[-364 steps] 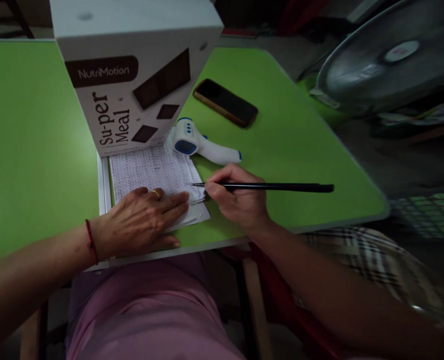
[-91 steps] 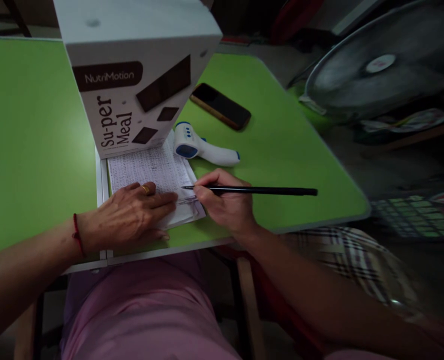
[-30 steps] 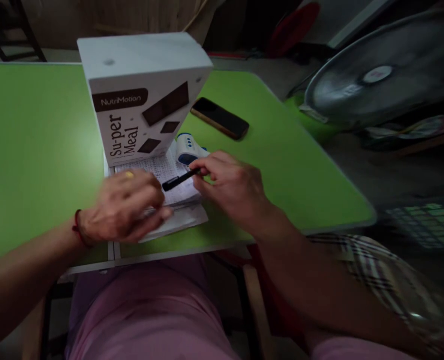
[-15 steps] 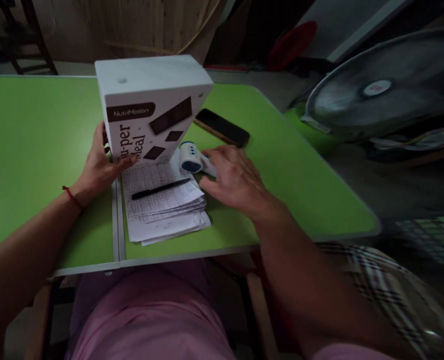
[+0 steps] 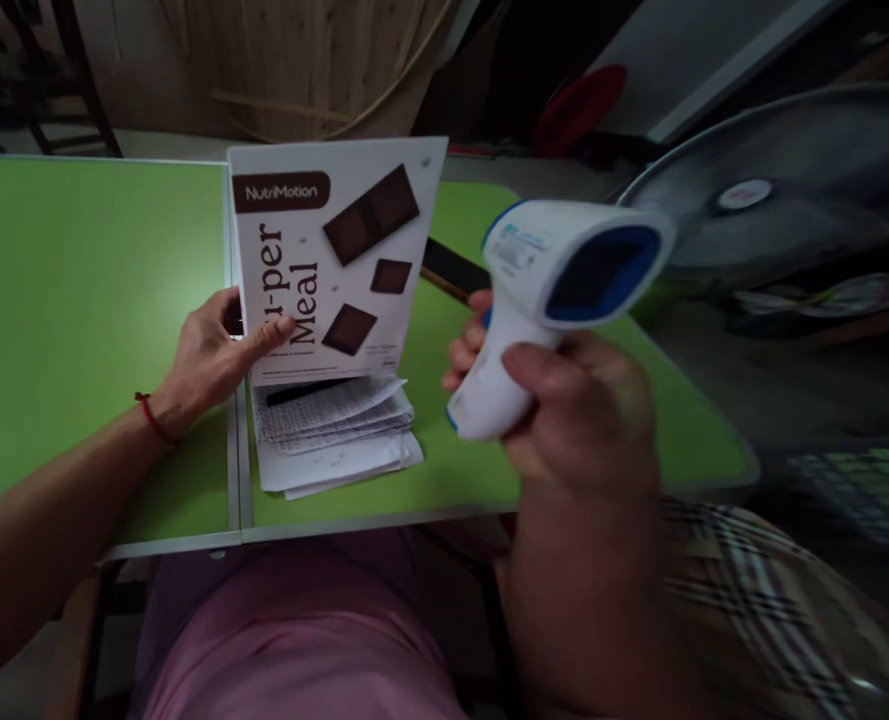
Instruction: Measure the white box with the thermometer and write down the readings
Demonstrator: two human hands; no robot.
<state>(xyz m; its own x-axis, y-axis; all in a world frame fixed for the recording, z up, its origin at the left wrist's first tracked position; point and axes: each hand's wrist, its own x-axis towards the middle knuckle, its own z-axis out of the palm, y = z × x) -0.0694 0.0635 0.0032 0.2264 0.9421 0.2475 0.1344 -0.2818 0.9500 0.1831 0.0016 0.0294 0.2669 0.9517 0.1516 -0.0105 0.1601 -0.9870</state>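
My left hand [image 5: 215,345] grips the lower left edge of a white NutriMotion box [image 5: 298,270], thumb across its printed front and the other fingers behind it. The box is upright, its front tilted toward me. In my right hand [image 5: 579,400] is a white and blue infrared thermometer [image 5: 519,290], raised above the table with fingers wrapped round its handle. Its dark screen faces me. Below the box lie handwritten papers [image 5: 339,425] in a stack, with a black pen [image 5: 294,393] on top, partly hidden by the box.
A phone [image 5: 455,268] lies on the green table [image 5: 99,300] behind the thermometer, partly covered. To the right stands a large round fan [image 5: 774,190]. Checked cloth [image 5: 744,570] hangs near the table's right front edge. A metal seam runs across the tabletop.
My right hand has closed on the thermometer and lifted it off the table, up and to the right. The box has tipped so its front faces me more and its top no longer shows.
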